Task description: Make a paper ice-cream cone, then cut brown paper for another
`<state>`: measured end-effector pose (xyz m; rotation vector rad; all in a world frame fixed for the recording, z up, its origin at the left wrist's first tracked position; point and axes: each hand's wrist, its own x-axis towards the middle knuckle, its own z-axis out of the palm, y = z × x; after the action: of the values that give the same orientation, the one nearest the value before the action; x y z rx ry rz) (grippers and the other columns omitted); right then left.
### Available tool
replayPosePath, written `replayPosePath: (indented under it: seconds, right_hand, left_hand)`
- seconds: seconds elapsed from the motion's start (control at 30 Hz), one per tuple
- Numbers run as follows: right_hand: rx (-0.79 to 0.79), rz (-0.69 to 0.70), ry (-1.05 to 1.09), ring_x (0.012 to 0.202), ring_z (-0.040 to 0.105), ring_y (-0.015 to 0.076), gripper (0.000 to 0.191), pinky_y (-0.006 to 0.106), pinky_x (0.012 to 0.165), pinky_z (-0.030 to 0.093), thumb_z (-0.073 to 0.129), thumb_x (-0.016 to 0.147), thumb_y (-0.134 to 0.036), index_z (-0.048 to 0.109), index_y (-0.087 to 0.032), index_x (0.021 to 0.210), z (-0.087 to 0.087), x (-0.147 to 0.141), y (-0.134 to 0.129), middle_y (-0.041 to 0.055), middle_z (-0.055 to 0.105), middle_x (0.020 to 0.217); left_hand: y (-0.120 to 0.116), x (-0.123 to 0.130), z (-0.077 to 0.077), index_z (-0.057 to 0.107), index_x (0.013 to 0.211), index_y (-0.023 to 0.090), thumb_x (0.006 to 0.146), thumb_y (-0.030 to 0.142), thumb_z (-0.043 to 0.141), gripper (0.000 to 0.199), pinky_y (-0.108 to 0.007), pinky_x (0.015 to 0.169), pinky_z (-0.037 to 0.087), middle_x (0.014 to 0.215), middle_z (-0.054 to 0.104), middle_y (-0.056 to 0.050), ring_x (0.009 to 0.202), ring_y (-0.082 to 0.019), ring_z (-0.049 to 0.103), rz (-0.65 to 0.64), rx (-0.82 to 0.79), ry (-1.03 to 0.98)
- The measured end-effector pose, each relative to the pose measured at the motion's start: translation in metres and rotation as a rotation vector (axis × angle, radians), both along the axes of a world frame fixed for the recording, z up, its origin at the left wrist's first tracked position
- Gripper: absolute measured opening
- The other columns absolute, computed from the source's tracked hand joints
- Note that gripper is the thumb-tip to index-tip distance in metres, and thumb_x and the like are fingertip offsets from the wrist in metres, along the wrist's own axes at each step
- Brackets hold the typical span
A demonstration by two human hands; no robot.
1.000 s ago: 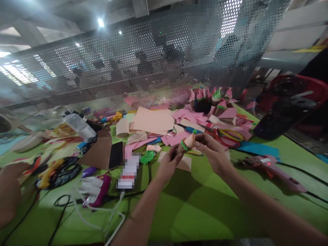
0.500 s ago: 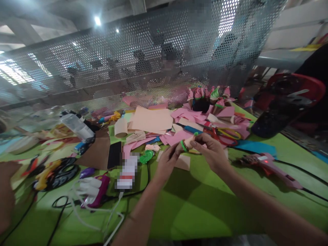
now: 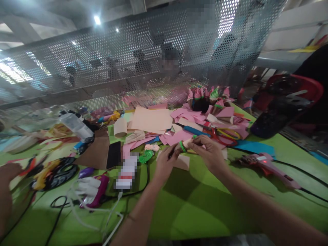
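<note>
Two bare hands, the left [image 3: 166, 162] and the right [image 3: 210, 153], grip a small green-banded paper piece [image 3: 186, 145] between them above a green table [image 3: 189, 208], a pink glue gun [image 3: 274, 167] lying to the right, pink cones [image 3: 197, 94] standing on the far side.

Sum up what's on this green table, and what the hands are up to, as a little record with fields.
left hand: the left hand grips the brown end of a small paper piece with a green band
right hand: the right hand pinches its peach end
right side: pink glue gun, red light lit
left side: dark phone, magenta power strip
far side: cones with pink or green tops
left edge: another person's hand
surface: green table
</note>
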<state>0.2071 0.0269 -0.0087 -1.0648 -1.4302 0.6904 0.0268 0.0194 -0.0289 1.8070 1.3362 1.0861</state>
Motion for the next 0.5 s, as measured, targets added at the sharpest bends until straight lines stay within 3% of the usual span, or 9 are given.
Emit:
replayPosePath:
  seconds: [0.5]
  right_hand:
    - [0.017,0.010,-0.029,0.077,0.056,0.0223,0.030,0.036,0.073,0.044,0.070,0.080,-0.048,0.065,-0.025,0.061,0.0019,-0.0039,-0.0026,0.0025,0.062,0.069]
  left_hand:
    - [0.0007,0.0026,-0.0021,0.073,0.112,0.024,0.089,0.034,0.059,0.028,-0.039,0.093,0.046,0.107,0.072,-0.009,0.102,-0.027,0.062,0.033,-0.016,-0.081]
